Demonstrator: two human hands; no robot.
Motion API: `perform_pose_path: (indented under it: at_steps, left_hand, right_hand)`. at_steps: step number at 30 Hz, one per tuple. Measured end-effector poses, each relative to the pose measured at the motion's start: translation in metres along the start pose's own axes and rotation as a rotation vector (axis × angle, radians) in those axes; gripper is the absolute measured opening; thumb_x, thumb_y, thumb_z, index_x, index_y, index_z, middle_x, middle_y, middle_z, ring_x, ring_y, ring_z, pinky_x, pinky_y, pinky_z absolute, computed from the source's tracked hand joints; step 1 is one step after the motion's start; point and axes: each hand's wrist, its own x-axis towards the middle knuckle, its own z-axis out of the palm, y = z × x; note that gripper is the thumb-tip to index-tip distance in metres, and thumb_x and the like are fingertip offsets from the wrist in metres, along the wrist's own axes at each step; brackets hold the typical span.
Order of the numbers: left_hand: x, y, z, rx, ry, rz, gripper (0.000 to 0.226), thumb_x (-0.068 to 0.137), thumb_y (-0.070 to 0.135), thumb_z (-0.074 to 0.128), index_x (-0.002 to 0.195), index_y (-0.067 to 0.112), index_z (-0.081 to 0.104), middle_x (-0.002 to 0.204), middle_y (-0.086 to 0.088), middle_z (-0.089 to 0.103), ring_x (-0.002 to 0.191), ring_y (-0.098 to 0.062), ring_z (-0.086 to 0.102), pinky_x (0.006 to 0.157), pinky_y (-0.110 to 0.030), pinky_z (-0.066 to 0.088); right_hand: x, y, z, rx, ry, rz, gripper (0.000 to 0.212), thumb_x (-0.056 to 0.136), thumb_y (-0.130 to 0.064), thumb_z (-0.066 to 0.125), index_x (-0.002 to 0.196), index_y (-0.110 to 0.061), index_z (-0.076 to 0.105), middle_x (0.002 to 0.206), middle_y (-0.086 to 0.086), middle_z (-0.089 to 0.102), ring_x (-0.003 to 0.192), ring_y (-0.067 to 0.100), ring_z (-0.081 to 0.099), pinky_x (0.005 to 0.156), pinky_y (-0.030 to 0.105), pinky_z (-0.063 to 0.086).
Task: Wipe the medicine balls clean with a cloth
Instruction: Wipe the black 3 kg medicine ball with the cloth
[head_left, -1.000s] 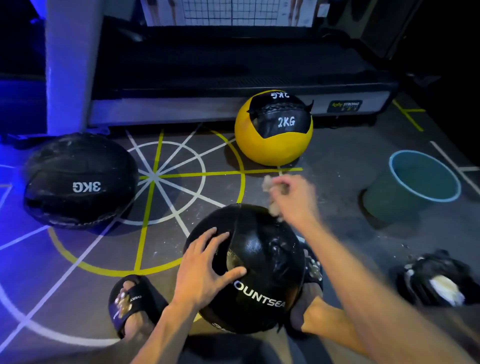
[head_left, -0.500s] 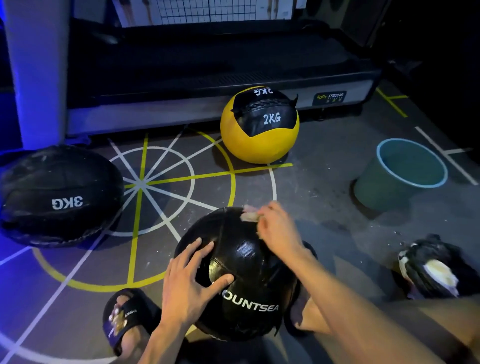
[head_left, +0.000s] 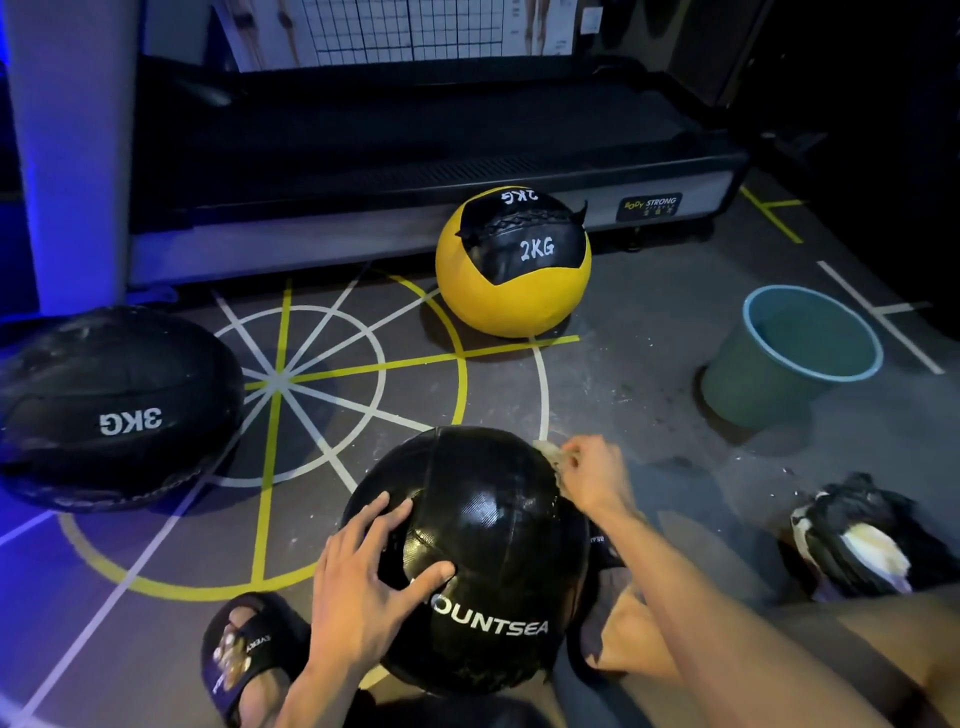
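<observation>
Fingers (head_left: 574, 457) of our right hand (head_left: 595, 475) curl around a small pale cloth (head_left: 555, 457), pinching it against the upper right side of the black medicine ball (head_left: 483, 525) in front of us. Our left hand (head_left: 363, 577) lies spread on the near left face of that same ball, fingers straight and apart, thumb reaching toward the white lettering. The ball sits on the floor between our feet; one black sandal (head_left: 244, 654) shows just left of it.

We count three medicine balls in all: this black one, a flatter black one marked 3KG (head_left: 117, 410) well off to the left, and a yellow-and-black one marked 2KG (head_left: 511, 265) farther ahead, just beside the treadmill (head_left: 415, 156). One green bucket (head_left: 784, 358) stands to the right on the grey floor mat (head_left: 623, 374) with its white and yellow lines. One dark bundle with a pale patch (head_left: 862, 540) lies near our right forearm.
</observation>
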Motion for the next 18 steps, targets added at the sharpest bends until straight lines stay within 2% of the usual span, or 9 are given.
perform_pose_path:
  at_steps: [2, 4, 6, 9, 11, 12, 15, 16, 18]
  left_hand:
    - [-0.002, -0.009, -0.006, -0.016, -0.002, -0.02, 0.087, 0.066, 0.096, 0.056, 0.142, 0.055, 0.046, 0.154, 0.028, 0.036, 0.141, -0.011, 0.041, 0.118, -0.05, 0.035]
    - [-0.004, -0.02, -0.013, -0.024, -0.005, -0.06, 0.087, 0.065, 0.097, 0.055, 0.141, 0.058, 0.042, 0.154, 0.028, 0.036, 0.141, -0.012, 0.041, 0.117, -0.051, 0.035]
    - [-0.005, -0.027, -0.019, -0.034, -0.014, -0.099, 0.087, 0.063, 0.099, 0.054, 0.14, 0.059, 0.041, 0.153, 0.025, 0.038, 0.141, -0.014, 0.042, 0.115, -0.053, 0.038]
    - [-0.009, -0.03, -0.023, -0.052, 0.009, -0.141, 0.09, 0.061, 0.1, 0.053, 0.138, 0.056, 0.041, 0.151, 0.018, 0.042, 0.142, -0.015, 0.041, 0.117, -0.053, 0.036]
    - [-0.014, -0.028, -0.023, -0.075, 0.026, -0.142, 0.091, 0.06, 0.1, 0.053, 0.139, 0.055, 0.041, 0.149, 0.021, 0.041, 0.141, -0.013, 0.04, 0.116, -0.051, 0.037]
    - [-0.016, -0.026, -0.022, -0.08, 0.023, -0.14, 0.092, 0.061, 0.099, 0.054, 0.14, 0.055, 0.041, 0.148, 0.024, 0.039, 0.14, -0.011, 0.04, 0.116, -0.051, 0.037]
    - [-0.016, -0.019, -0.017, -0.066, 0.005, -0.154, 0.097, 0.061, 0.098, 0.055, 0.144, 0.049, 0.046, 0.151, 0.022, 0.038, 0.138, -0.011, 0.039, 0.115, -0.049, 0.037]
    - [-0.016, -0.016, -0.017, -0.068, 0.007, -0.166, 0.098, 0.061, 0.098, 0.055, 0.144, 0.047, 0.047, 0.152, 0.02, 0.038, 0.138, -0.012, 0.039, 0.115, -0.049, 0.037]
    - [-0.017, -0.014, -0.018, -0.087, 0.018, -0.175, 0.1, 0.059, 0.1, 0.054, 0.143, 0.047, 0.048, 0.152, 0.019, 0.039, 0.138, -0.013, 0.04, 0.114, -0.047, 0.038]
  right_hand:
    - [0.0, -0.002, -0.008, 0.054, 0.064, 0.05, 0.016, 0.101, -0.02, 0.059, 0.1, -0.015, 0.073, 0.098, 0.003, 0.069, 0.077, 0.013, 0.061, 0.071, 0.027, 0.05]
    - [-0.012, -0.024, -0.017, 0.159, 0.165, -0.051, 0.013, 0.101, -0.025, 0.059, 0.103, -0.021, 0.071, 0.099, -0.006, 0.06, 0.075, 0.002, 0.055, 0.062, 0.013, 0.04]
    - [-0.034, -0.05, -0.017, 0.25, 0.203, -0.21, 0.016, 0.102, -0.026, 0.057, 0.112, -0.024, 0.069, 0.101, -0.012, 0.052, 0.081, -0.001, 0.054, 0.066, 0.01, 0.041]
    - [-0.079, -0.078, 0.011, 0.081, 0.053, -0.581, 0.028, 0.102, -0.026, 0.055, 0.129, -0.029, 0.058, 0.113, -0.012, 0.047, 0.094, 0.002, 0.053, 0.08, 0.015, 0.049]
    - [-0.094, -0.074, 0.034, -0.102, 0.021, -0.82, 0.039, 0.096, -0.019, 0.063, 0.133, -0.028, 0.054, 0.125, -0.005, 0.049, 0.11, 0.015, 0.056, 0.089, 0.029, 0.056]
    - [-0.089, -0.066, 0.04, -0.108, 0.015, -0.845, 0.044, 0.093, -0.014, 0.066, 0.133, -0.029, 0.053, 0.13, -0.003, 0.051, 0.116, 0.021, 0.057, 0.093, 0.034, 0.057]
    - [-0.044, -0.035, 0.035, -0.011, 0.012, -0.646, 0.041, 0.095, -0.007, 0.06, 0.128, -0.031, 0.06, 0.13, -0.005, 0.054, 0.116, 0.013, 0.058, 0.103, 0.034, 0.052]
    - [-0.028, -0.024, 0.026, -0.034, 0.007, -0.489, 0.036, 0.098, -0.01, 0.055, 0.126, -0.03, 0.064, 0.121, -0.005, 0.054, 0.108, 0.012, 0.06, 0.101, 0.033, 0.051]
    - [-0.006, -0.003, 0.003, -0.06, 0.04, -0.186, 0.03, 0.1, -0.01, 0.049, 0.115, -0.023, 0.071, 0.104, -0.003, 0.048, 0.092, 0.021, 0.063, 0.084, 0.034, 0.05]
